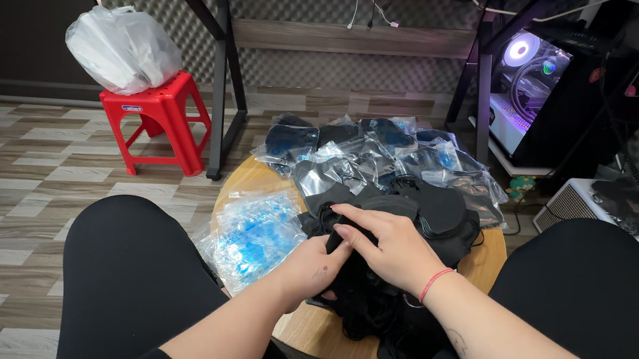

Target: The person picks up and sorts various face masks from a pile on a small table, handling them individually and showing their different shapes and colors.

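Lighting is even and moderately bright, with soft shadows beneath the red plastic stool [156, 113]. Right of the stool, the glass-sided computer case [536, 83] emits purple-white glow. Focus is sharp; straight lines bow at the edges.

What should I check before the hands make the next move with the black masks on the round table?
1. Left hand on the black masks: ok, touching.
2. Right hand on the same pile: ok, fingers flat on top.
3. A single mask separated from the pile: cannot tell.
4. Empty clear bags within reach, left of the hands: ok.
5. Bagged masks kept apart, at the far side: ok.
6. Pile fully on the table: not ok, it overhangs the near edge.
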